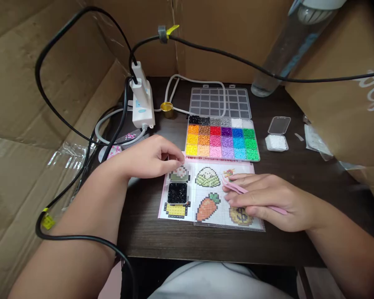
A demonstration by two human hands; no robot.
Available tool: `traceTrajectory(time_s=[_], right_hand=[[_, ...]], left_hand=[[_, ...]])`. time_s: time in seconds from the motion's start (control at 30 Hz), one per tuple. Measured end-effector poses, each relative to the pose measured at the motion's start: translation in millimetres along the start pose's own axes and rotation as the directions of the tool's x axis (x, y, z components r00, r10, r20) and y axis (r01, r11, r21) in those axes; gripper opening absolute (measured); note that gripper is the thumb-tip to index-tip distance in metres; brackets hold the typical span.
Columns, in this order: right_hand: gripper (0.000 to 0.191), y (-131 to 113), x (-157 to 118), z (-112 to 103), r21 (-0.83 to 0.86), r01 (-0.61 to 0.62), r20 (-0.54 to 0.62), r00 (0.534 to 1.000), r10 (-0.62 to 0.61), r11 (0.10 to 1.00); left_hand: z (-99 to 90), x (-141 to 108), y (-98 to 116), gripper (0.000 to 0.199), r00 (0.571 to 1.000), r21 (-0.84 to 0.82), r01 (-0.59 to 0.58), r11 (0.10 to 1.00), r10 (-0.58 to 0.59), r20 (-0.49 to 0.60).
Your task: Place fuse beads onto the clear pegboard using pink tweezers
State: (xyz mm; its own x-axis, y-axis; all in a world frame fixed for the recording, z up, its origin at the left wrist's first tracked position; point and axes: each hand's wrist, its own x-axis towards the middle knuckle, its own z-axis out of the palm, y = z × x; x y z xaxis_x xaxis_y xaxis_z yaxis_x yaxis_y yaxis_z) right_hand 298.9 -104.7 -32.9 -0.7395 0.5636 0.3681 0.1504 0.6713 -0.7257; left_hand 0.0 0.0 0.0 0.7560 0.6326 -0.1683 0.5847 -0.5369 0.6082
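Our lap [218, 280] is facing a dark bench [162, 249] (cardboard [205, 58] is walling us in); our right hand [268, 199] is holding pink tweezers [237, 188], our left hand [154, 157] is curling, grip unclear.

Narrow gap between case [222, 159] and box [277, 149]

Your pink tweezers [239, 189] slant through your right grip [268, 201], tips toward your left grip [156, 158]. Beneath the tweezers, the pattern sheet [191, 211] lies flat, showing 2 rows of pixel pictures. Just below your left grip sits the clear box of black beads [177, 193], open.
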Motion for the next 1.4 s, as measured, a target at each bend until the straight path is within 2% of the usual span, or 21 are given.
traceTrajectory(time_s=[0.73, 1.07, 1.27, 1.4], right_hand=[[0.025, 3.3, -9.8, -9.0, -0.127, -0.047, -0.056, 0.998, 0.04, 0.991], [0.04, 1.3, -8.4, -10.4, -0.181, -0.006, -0.05, 0.999, -0.003, 0.983], [0.04, 4.0, -10.6, -9.1, -0.169, -0.012, -0.055, 0.998, 0.002, 0.986], [0.032, 2.9, -8.6, -9.3, -0.151, -0.03, -0.05, 0.998, 0.023, 0.988]], left_hand=[[-1.2, 0.6, 0.5, 0.024, 0.997, 0.013, 0.069, 0.998, -0.068, -0.031], [-9.1, -4.4, 3.2, 0.023, 0.992, 0.047, 0.094, 0.994, -0.089, -0.095], [-8.6, -4.1, 3.3, 0.024, 0.989, 0.084, 0.093, 0.992, -0.083, -0.126], [-9.1, -3.1, 1.4, 0.023, 0.985, 0.093, 0.091, 0.991, -0.076, -0.156]])
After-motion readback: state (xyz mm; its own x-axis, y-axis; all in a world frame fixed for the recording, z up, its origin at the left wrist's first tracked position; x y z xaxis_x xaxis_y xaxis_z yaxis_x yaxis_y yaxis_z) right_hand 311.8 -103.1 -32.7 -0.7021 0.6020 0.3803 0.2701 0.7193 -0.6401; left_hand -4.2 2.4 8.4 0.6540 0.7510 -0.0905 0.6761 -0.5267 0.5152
